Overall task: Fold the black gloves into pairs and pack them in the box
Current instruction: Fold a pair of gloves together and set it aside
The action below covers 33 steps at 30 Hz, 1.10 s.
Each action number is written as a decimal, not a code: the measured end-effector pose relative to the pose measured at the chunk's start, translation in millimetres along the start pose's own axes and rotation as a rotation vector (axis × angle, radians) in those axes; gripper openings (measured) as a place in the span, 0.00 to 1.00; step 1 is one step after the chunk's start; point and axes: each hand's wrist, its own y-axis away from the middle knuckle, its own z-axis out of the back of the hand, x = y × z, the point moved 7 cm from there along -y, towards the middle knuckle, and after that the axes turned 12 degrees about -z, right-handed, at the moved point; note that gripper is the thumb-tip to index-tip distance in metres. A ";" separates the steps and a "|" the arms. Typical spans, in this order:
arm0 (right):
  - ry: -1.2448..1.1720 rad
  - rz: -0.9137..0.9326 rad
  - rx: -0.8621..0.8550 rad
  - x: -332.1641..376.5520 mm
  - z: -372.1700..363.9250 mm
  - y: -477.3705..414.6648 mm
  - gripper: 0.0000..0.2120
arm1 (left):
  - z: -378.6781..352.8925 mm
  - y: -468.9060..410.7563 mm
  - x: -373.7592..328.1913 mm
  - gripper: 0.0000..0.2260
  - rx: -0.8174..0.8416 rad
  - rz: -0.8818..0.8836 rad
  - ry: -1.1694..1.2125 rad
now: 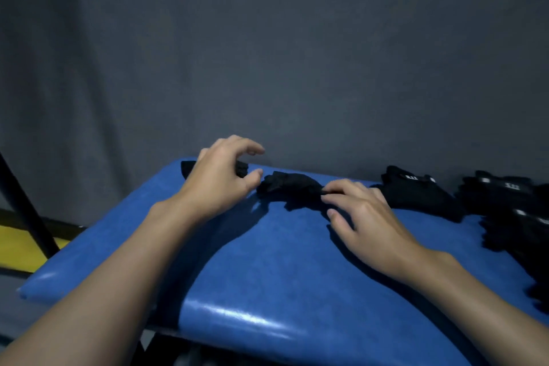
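A crumpled black glove (289, 189) is lying near the far edge of a blue tabletop (267, 261), midway between a person's two bare hands. The right hand (365, 217) is resting low on the table with its bent fingertips (326, 189) touching the glove's right end, the thumb lying just below; whether they are pinching the fabric or only pressing on it cannot be told. The left hand (219, 178) is hovering just left of the glove, its fingers loosely curled and spread, holding nothing. Under that hand a second black glove (242, 168) is lying flat at the table's back left corner, partly hidden by the palm. To the right, a heap of black gloves (502, 205) with small white labels is spreading along the table's right side, well apart from the left hand. A grey cloth backdrop (297, 53) is hanging behind the table.
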 end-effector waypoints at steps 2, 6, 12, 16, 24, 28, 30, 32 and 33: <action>0.015 0.001 0.001 -6.1 4.4 11.7 0.14 | -17.6 0.8 -22.1 0.13 0.113 -0.078 0.060; -0.029 -0.002 -0.005 -16.7 8.7 31.9 0.09 | -51.6 6.3 -50.2 0.17 0.305 -0.156 0.090; 0.001 -0.052 0.021 -29.2 7.6 30.7 0.17 | -74.2 14.5 -43.9 0.19 0.470 0.010 0.147; 0.010 -0.049 0.029 -31.3 -2.4 22.6 0.12 | -76.0 12.0 -42.6 0.15 0.478 0.022 0.114; 0.029 0.070 -0.011 -24.6 0.3 26.6 0.03 | -80.0 8.9 -30.2 0.12 0.500 0.062 0.069; 0.072 0.142 0.028 -11.6 2.4 36.5 0.05 | -85.3 6.3 -35.6 0.12 0.543 0.062 0.027; -0.004 0.121 0.062 -8.5 3.2 38.3 0.08 | -87.0 6.8 -37.4 0.09 0.551 0.052 0.010; -0.109 0.044 0.021 -13.0 8.5 35.2 0.12 | -87.1 7.5 -39.6 0.12 0.534 0.032 0.028; -0.157 -0.016 -0.017 -18.4 11.5 33.0 0.12 | -85.7 7.3 -40.9 0.14 0.510 0.025 0.045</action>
